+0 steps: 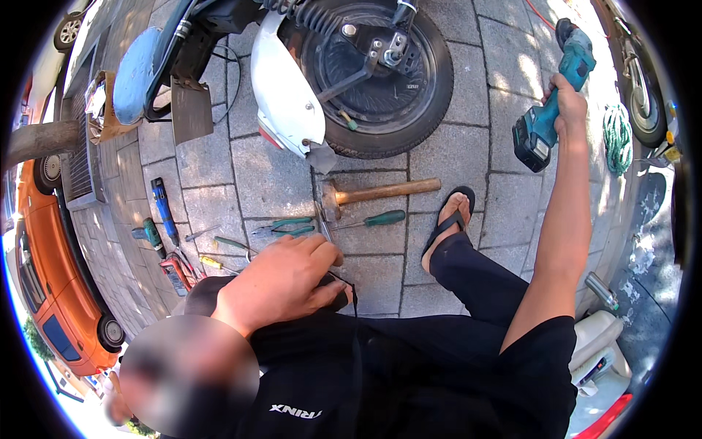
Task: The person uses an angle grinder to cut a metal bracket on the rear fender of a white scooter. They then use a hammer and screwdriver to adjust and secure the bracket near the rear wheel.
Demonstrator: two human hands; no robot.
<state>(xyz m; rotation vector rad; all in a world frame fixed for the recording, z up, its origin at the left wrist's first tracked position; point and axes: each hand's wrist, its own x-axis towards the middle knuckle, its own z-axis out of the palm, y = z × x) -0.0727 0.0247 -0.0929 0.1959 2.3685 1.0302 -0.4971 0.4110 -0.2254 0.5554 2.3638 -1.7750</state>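
Now, on the left, a blue tool (pixel 164 208) lies on the paving (pixel 270 175); next, nearer, the left hand (pixel 285 274) sits loosely curled, and whether it grips anything I can't tell. Just beyond lies a hammer (pixel 387 191), short of the wheel (pixel 391 110), and far right, the right hand (pixel 570 110) is wrapped around the grinder (pixel 578 62).

Outdoor roadside repair spot, identified by sun-dappled paving slabs (pixel 274 175), a parked orange car (pixel 62 274), a tree trunk (pixel 44 141), a two-wheeler's wheel (pixel 387 99), a cordless power tool (pixel 542 124) and a hammer (pixel 387 190) on the slabs.
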